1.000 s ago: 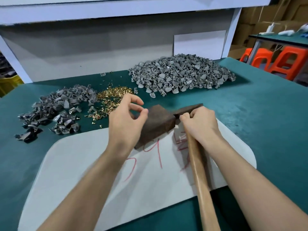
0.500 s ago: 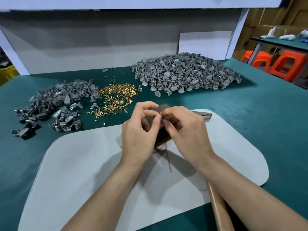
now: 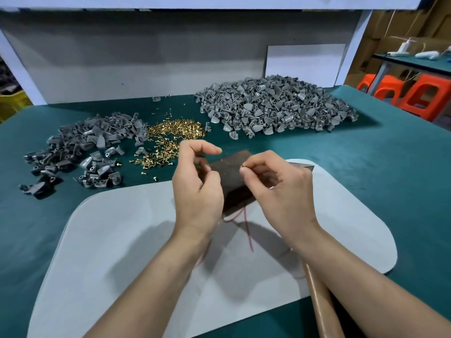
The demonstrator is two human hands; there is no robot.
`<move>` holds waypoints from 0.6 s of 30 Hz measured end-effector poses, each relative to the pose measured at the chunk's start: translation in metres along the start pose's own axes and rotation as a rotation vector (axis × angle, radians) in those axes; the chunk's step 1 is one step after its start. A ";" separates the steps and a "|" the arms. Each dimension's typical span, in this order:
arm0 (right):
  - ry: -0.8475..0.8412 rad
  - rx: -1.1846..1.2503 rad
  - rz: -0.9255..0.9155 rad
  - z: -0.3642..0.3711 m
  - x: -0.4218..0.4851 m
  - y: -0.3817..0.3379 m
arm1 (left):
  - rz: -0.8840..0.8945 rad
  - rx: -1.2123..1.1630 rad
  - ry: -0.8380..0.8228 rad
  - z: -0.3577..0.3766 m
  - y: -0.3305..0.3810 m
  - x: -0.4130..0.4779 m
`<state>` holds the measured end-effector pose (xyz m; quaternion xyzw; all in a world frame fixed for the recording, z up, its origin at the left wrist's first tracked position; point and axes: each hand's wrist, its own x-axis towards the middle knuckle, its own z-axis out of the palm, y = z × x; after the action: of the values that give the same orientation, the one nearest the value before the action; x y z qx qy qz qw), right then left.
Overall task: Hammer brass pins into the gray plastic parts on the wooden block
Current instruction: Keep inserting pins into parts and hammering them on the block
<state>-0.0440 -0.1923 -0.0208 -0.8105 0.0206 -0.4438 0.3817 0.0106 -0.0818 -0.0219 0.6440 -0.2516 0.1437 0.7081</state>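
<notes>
Separated since 0.5 s ago: left hand (image 3: 195, 189) and right hand (image 3: 280, 189), then fingertip to fingertip over the wooden block (image 3: 231, 176), now apart with the block top exposed between them. Also since 1 s ago: hammer (image 3: 322, 303) out of the right grip.

Under everything, green table (image 3: 366, 179), cut off at 9 and 3 o'clock. On it, white mat (image 3: 122, 252), near edge out of frame at 7 o'clock. On the mat, red marks (image 3: 246, 230), mostly hidden under block and wrists, unreadable.

Big pile of gray plastic parts (image 3: 275, 106) at 1 o'clock of the block, darker gray pile (image 3: 85, 147) at 10 o'clock, loose brass pins (image 3: 175, 132) between the two.

Hammer handle in from 5 o'clock, mid-length hidden under the right forearm, head tip peeking out at 3 o'clock of the right hand. Long axis roughly 6 to 12, head at the far end.

Block at the mat's far edge, between the hands, long axis roughly 6 to 12. Near-right corner covered by the right hand, left edge by left fingers.

Left fingers curled, thumb and index in a loose arc, narrow gap; can't tell grip on anything. Right thumb and index pinching a brass pin (image 3: 242, 167) over the block's top face. Pin tiny, orientation unreadable.
</notes>
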 end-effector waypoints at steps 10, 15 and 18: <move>-0.242 0.418 0.291 0.000 0.003 -0.003 | 0.208 0.251 -0.101 0.001 -0.007 -0.001; -0.216 0.543 0.375 -0.001 0.004 0.000 | 0.201 0.270 -0.130 0.001 -0.010 -0.004; -0.182 0.633 0.406 0.000 0.003 0.001 | 0.129 0.266 -0.093 -0.001 -0.013 -0.004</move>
<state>-0.0421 -0.1939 -0.0190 -0.6681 0.0084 -0.2698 0.6934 0.0142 -0.0822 -0.0351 0.7204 -0.3041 0.1910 0.5934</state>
